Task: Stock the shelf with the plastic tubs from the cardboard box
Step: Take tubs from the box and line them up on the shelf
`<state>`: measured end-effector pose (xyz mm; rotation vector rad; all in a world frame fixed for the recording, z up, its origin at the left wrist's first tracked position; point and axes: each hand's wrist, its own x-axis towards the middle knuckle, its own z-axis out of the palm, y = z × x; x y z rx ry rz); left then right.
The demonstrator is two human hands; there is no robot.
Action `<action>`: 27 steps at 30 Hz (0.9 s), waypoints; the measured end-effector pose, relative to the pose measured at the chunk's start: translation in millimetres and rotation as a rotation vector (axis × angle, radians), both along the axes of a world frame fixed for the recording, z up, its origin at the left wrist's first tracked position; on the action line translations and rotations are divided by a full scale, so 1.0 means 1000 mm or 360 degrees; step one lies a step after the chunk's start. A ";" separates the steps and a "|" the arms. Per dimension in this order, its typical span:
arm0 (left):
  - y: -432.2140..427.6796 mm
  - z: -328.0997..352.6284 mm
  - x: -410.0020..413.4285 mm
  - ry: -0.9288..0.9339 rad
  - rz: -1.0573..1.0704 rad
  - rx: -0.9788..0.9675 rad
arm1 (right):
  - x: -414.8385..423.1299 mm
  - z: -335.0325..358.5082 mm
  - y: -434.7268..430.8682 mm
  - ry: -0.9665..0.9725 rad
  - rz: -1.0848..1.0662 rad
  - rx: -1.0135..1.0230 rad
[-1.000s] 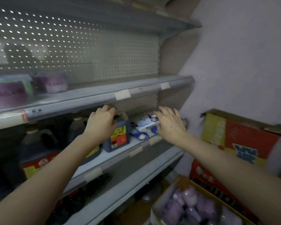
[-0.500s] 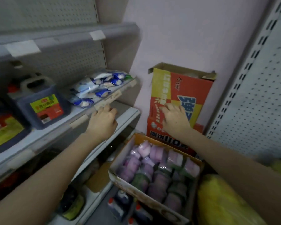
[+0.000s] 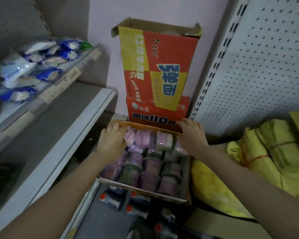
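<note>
The cardboard box sits open on the floor between the grey shelf on the left and a heap of yellow bags on the right; it is packed with plastic tubs in pink, purple and green wrapping, lying in close rows, none of them on the shelf yet; the left grip reaches down over the far left corner of the box, palm down, its fingers stretched forward above the tubs there, released and holding nothing, though blur hides whether the fingertips touch a tub or the rim; the right grip lies over the far right corner, fingers straight and spread, released as well, the tips at the box's far wall, just in front of a red carton; a taller red and yellow carton stands on that one against the pale wall; blue and white packets lie on an upper shelf board at the left; a white pegboard panel rises at the right; dark bottles with red caps stand on the floor just in front of the box.
</note>
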<state>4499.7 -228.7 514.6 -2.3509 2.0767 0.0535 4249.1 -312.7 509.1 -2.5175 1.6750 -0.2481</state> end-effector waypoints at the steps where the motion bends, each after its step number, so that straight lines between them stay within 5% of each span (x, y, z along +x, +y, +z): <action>1: -0.006 -0.010 -0.002 0.0017 -0.0038 0.0013 | -0.005 -0.011 -0.001 0.0019 -0.0036 0.0023; 6: -0.032 -0.062 -0.013 0.0073 -0.0267 0.0071 | -0.031 -0.062 -0.005 0.0063 -0.0230 0.0199; 27: -0.091 -0.209 -0.039 0.0233 -0.0268 0.0339 | -0.037 -0.220 -0.069 -0.0066 -0.0345 0.0604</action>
